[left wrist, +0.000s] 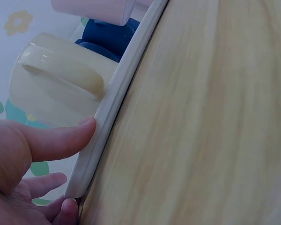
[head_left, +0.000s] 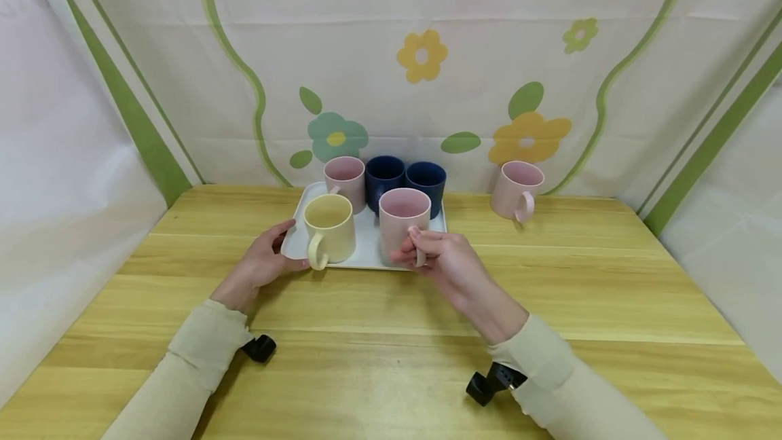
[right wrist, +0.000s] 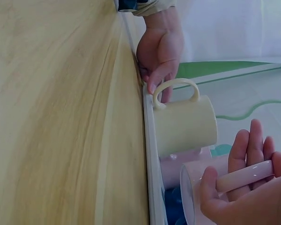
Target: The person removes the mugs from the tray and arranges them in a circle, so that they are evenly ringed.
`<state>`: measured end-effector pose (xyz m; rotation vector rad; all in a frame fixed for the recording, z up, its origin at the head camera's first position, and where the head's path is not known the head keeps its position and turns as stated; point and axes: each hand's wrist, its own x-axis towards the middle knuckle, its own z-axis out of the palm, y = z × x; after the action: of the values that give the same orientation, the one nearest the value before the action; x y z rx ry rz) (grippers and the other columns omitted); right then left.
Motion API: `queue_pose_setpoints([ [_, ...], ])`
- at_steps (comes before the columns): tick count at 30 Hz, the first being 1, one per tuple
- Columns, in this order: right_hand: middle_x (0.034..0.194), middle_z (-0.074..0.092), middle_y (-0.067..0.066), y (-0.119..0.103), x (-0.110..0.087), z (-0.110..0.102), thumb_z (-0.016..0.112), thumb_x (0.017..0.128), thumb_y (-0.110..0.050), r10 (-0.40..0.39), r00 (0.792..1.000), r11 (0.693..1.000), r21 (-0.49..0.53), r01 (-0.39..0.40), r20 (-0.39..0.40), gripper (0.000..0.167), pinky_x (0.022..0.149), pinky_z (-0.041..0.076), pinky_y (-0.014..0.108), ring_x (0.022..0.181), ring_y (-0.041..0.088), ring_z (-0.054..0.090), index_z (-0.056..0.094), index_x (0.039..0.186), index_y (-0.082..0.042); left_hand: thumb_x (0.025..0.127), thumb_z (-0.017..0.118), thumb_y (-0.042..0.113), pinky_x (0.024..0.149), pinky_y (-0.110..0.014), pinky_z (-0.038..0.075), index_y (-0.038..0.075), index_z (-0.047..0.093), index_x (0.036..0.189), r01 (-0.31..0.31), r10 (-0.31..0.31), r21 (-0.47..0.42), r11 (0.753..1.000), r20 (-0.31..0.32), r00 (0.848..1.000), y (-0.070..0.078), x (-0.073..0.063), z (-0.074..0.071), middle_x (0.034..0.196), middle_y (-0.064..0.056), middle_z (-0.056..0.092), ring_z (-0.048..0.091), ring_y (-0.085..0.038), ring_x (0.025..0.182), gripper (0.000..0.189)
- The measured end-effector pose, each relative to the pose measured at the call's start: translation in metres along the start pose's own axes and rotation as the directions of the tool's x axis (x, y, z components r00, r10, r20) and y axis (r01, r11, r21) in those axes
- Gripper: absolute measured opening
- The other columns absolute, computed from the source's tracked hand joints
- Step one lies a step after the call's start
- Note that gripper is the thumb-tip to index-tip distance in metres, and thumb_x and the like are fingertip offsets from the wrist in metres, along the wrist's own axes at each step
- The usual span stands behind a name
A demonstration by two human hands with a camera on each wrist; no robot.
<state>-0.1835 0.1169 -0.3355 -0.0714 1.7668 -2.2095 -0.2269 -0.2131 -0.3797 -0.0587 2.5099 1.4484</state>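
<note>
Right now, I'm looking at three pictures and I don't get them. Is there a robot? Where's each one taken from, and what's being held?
No robot, just a person's bare left hand and right hand. The wide picture is taken from the person's head, looking forward and down. The other two are taken from the left and right wrists.

On the wooden table is a white tray. It carries a yellow mug, a pink mug and two dark blue mugs. Another pink mug stands apart, off to the right.

The left hand holds the tray's corner. The right hand holds a third pink mug by its handle, over the tray.
</note>
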Motion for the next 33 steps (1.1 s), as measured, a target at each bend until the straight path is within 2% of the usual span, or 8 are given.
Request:
queue_pose_setpoints([
  [5, 0.088, 0.078, -0.001, -0.003, -0.003, -0.01, 0.053, 0.112, -0.023, -0.015, 0.999, 1.0, -0.02, 0.015, -0.041, 0.033, 0.101, 0.057, 0.035, 0.096, 0.014, 0.078, 0.073, 0.09, -0.01, 0.09, 0.081, 0.007, 0.128, -0.062, 0.026, 0.009, 0.016, 0.171, 0.002, -0.002, -0.005, 1.0, 0.001, 1.0, 0.0, 0.0, -0.001, 0.17, -0.028, 0.03, 0.034, -0.044, 0.15, 0.104],
  [7, 0.09, 0.079, -0.001, -0.004, -0.004, -0.014, 0.053, 0.112, -0.024, -0.013, 0.998, 1.0, -0.024, 0.011, -0.055, 0.031, 0.1, 0.056, 0.033, 0.097, 0.014, 0.077, 0.074, 0.094, -0.008, 0.09, 0.081, 0.007, 0.128, -0.061, 0.026, 0.009, 0.016, 0.171, 0.004, -0.004, -0.006, 1.0, 0.001, 1.0, 0.0, 0.0, -0.001, 0.17, -0.027, 0.03, 0.034, -0.044, 0.15, 0.104],
  [12, 0.093, 0.08, -0.001, -0.007, -0.006, -0.026, 0.053, 0.112, -0.025, -0.004, 0.996, 1.0, -0.003, 0.004, -0.092, 0.03, 0.097, 0.056, 0.03, 0.094, 0.015, 0.076, 0.072, 0.099, -0.007, 0.09, 0.081, 0.007, 0.129, -0.062, 0.024, 0.01, 0.017, 0.171, 0.014, -0.014, -0.007, 1.0, -0.001, 1.0, -0.001, 0.001, -0.001, 0.172, -0.026, 0.028, 0.032, -0.044, 0.152, 0.104],
  [17, 0.091, 0.08, 0.001, -0.008, -0.009, -0.042, 0.052, 0.113, -0.023, -0.02, 0.992, 0.998, 0.057, 0.027, -0.122, 0.03, 0.101, 0.056, 0.031, 0.094, 0.016, 0.077, 0.073, 0.096, -0.009, 0.09, 0.081, 0.009, 0.13, -0.062, 0.022, 0.012, 0.017, 0.172, 0.019, -0.019, -0.008, 1.0, -0.002, 1.0, 0.0, 0.004, 0.0, 0.173, -0.024, 0.027, 0.03, -0.043, 0.155, 0.104],
  [24, 0.091, 0.079, -0.001, -0.008, -0.011, -0.067, 0.047, 0.114, -0.015, -0.068, 0.982, 0.992, 0.089, 0.084, -0.174, 0.032, 0.102, 0.058, 0.028, 0.097, 0.014, 0.077, 0.071, 0.092, -0.011, 0.09, 0.081, 0.01, 0.129, -0.061, 0.024, 0.012, 0.017, 0.172, 0.003, -0.003, -0.01, 1.0, 0.005, 1.0, 0.001, 0.006, 0.002, 0.173, -0.024, 0.028, 0.031, -0.043, 0.154, 0.104],
  [29, 0.092, 0.079, -0.001, -0.007, -0.011, -0.079, 0.048, 0.114, -0.018, -0.063, 0.976, 0.993, 0.087, 0.082, -0.206, 0.031, 0.102, 0.058, 0.028, 0.1, 0.015, 0.077, 0.07, 0.093, -0.012, 0.091, 0.08, 0.008, 0.125, -0.059, 0.029, 0.008, 0.016, 0.171, -0.018, 0.018, -0.009, 1.0, 0.003, 1.0, -0.001, 0.002, 0.001, 0.169, -0.027, 0.031, 0.035, -0.044, 0.15, 0.103],
  [33, 0.092, 0.079, 0.0, -0.006, -0.011, -0.085, 0.048, 0.114, -0.02, -0.058, 0.971, 0.992, 0.093, 0.082, -0.231, 0.032, 0.102, 0.058, 0.028, 0.101, 0.016, 0.077, 0.07, 0.092, -0.011, 0.091, 0.08, 0.008, 0.124, -0.059, 0.03, 0.008, 0.015, 0.171, -0.011, 0.011, -0.001, 1.0, 0.006, 1.0, -0.003, 0.0, -0.001, 0.169, -0.028, 0.03, 0.035, -0.044, 0.149, 0.104],
])
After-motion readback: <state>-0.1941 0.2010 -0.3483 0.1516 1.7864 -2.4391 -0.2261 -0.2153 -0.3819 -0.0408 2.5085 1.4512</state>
